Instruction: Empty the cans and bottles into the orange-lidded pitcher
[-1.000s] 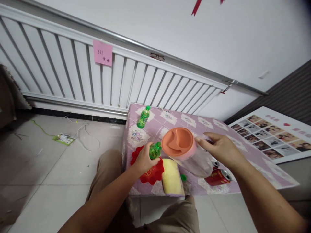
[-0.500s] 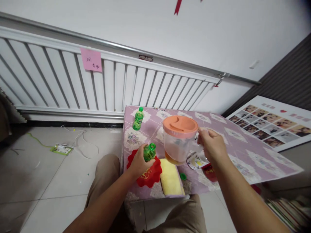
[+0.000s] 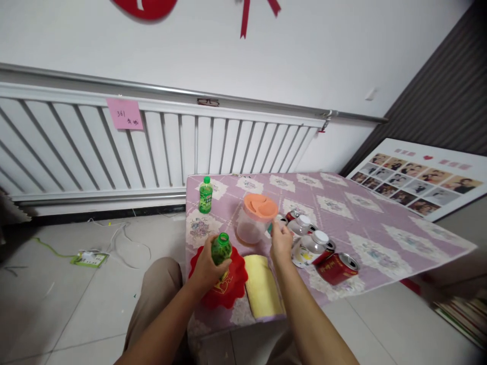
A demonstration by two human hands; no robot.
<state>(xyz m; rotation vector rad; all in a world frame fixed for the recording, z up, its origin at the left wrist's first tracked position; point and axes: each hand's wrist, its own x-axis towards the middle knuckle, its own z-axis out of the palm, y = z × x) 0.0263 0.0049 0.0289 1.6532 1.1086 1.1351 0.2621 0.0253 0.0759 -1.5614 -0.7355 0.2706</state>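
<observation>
The left hand [image 3: 205,271] is clasping an uncapped green bottle [image 3: 221,251] over the red scalloped mat [image 3: 236,284]. The right hand [image 3: 281,245] is gripping the orange-lidded pitcher [image 3: 253,228] on its handle side, beyond and right of the mat. A yellow cloth [image 3: 264,289] is lying at the mat's right edge. A capped green bottle [image 3: 205,197] is standing beyond the mat.
</observation>
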